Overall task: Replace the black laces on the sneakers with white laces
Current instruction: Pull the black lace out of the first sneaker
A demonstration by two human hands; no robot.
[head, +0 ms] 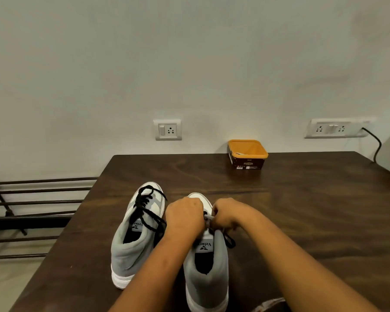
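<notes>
Black lace (229, 240) trails from under the right hand (225, 216), which pinches it at the tongue of the right sneaker (206, 278). The left hand (185, 216) curls over the same shoe's eyelets, and what it grips cannot be told. Just left of the hands stands the left sneaker (133, 244), laced in black. The lace should come out best if each crossing is loosened from the top down, evenly, without yanking. Far beyond the hands, a tub (248, 154) sits on the table (313, 210); no white laces are clearly seen.
</notes>
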